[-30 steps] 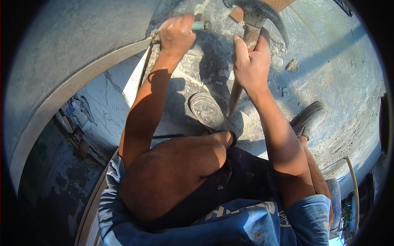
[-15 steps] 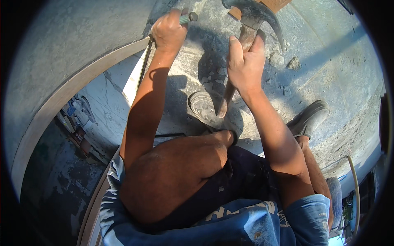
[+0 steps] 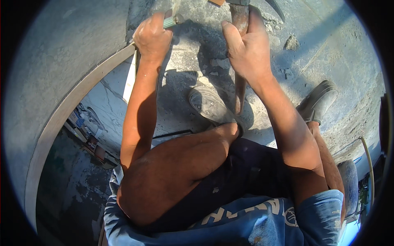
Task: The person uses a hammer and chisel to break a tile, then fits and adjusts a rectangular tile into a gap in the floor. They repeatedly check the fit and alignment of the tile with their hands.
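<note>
My left hand (image 3: 152, 37) is closed round a chisel (image 3: 169, 22) with a ridged green shank and a round, battered metal end pointing right. The chisel's other end is hidden by my fist. A claw hammer (image 3: 239, 22) with a worn wooden handle is in my right hand (image 3: 252, 55), fingers wrapped round it and thumb alongside. Its metal head is partly cut off by the upper edge, with one curved claw showing. The handle's lower end hangs above my shoe (image 3: 209, 104). A gap separates hammer and chisel.
Grey concrete floor (image 3: 320, 53) carries dust and broken chips, with a larger lump (image 3: 292, 42) right of the hammer. At left, a curved-looking pale ledge (image 3: 78, 92) borders a marbled slab (image 3: 111, 96). My bent knee (image 3: 176, 176) lies below my hands.
The hammer has shifted toward the upper edge, its handle now more upright. My left hand and the chisel sit further left. The floor and rubble have slid upward in view.
</note>
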The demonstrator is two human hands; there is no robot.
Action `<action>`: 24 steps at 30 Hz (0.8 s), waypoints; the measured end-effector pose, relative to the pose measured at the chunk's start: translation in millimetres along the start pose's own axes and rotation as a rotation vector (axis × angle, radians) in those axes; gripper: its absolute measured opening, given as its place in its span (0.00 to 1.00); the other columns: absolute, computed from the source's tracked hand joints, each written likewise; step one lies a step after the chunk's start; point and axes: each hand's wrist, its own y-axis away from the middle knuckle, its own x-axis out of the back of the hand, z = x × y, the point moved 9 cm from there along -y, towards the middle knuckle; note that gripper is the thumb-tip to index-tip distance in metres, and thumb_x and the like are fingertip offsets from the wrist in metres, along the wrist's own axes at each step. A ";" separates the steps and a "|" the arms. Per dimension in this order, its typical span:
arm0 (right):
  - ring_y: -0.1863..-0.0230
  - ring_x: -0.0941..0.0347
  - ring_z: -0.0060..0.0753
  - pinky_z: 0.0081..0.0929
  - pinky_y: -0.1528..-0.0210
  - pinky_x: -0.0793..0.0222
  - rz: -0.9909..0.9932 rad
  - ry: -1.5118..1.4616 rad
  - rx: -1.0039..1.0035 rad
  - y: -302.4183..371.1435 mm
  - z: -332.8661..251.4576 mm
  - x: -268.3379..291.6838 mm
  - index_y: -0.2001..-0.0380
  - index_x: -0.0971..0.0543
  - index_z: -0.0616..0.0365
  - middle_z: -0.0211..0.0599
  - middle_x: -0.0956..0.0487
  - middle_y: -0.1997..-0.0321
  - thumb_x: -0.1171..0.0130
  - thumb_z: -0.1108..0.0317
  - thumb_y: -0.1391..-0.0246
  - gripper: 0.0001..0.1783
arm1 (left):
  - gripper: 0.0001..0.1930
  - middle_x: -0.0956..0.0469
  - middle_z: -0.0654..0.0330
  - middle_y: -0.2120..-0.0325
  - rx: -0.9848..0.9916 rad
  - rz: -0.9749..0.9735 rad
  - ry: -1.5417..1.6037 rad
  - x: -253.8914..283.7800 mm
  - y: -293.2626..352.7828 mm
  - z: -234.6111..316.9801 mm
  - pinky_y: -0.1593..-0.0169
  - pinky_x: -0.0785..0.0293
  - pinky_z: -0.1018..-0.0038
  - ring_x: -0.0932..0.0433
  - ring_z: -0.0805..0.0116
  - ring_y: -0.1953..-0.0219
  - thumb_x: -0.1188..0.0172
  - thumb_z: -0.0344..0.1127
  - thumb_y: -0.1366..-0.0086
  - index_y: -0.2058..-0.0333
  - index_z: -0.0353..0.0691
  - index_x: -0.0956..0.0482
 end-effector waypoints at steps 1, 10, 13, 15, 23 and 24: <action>0.67 0.23 0.49 0.41 0.61 0.28 0.033 0.005 0.038 1.6 -1.0 3.0 0.55 0.29 0.62 0.49 0.22 0.68 0.44 0.65 0.43 0.15 | 0.11 0.23 0.54 0.82 -0.001 -0.012 -0.016 0.7 0.7 -1.7 0.75 0.28 0.60 0.22 0.50 0.78 0.32 0.37 0.43 0.75 0.41 0.25; 0.78 0.30 0.26 0.28 0.73 0.32 -0.014 -0.060 -0.028 9.4 2.5 0.7 0.58 0.29 0.63 0.33 0.28 0.78 0.41 0.64 0.40 0.14 | 0.12 0.25 0.54 0.84 -0.007 -0.002 -0.044 8.1 -2.7 -0.2 0.76 0.29 0.60 0.23 0.51 0.80 0.31 0.37 0.43 0.75 0.41 0.26; 0.81 0.32 0.21 0.23 0.78 0.34 -0.033 -0.137 -0.105 9.8 6.0 -0.9 0.57 0.30 0.63 0.28 0.29 0.81 0.42 0.65 0.38 0.14 | 0.11 0.24 0.53 0.83 -0.059 0.010 -0.006 5.0 -6.5 4.2 0.75 0.28 0.60 0.22 0.51 0.79 0.31 0.37 0.44 0.75 0.41 0.25; 0.83 0.33 0.18 0.21 0.80 0.35 -0.023 -0.129 -0.104 8.2 5.6 1.6 0.57 0.30 0.63 0.26 0.29 0.82 0.43 0.66 0.38 0.13 | 0.09 0.23 0.53 0.82 -0.049 0.002 -0.013 3.7 -11.4 1.9 0.74 0.27 0.60 0.22 0.50 0.78 0.32 0.36 0.44 0.74 0.41 0.25; 0.67 0.20 0.56 0.43 0.60 0.26 -0.174 0.018 -0.118 12.5 10.4 -26.8 0.55 0.30 0.65 0.55 0.21 0.71 0.45 0.64 0.42 0.17 | 0.06 0.21 0.51 0.80 0.054 -0.076 -0.076 -9.5 -10.2 -15.2 0.72 0.26 0.57 0.21 0.47 0.76 0.36 0.33 0.47 0.71 0.41 0.22; 0.67 0.20 0.55 0.43 0.60 0.26 -0.285 0.049 -0.112 11.5 13.9 -37.7 0.55 0.30 0.65 0.55 0.21 0.71 0.45 0.64 0.43 0.17 | 0.06 0.21 0.51 0.80 0.074 -0.071 -0.066 -8.6 -9.1 -16.9 0.72 0.26 0.57 0.20 0.46 0.75 0.36 0.33 0.47 0.70 0.41 0.22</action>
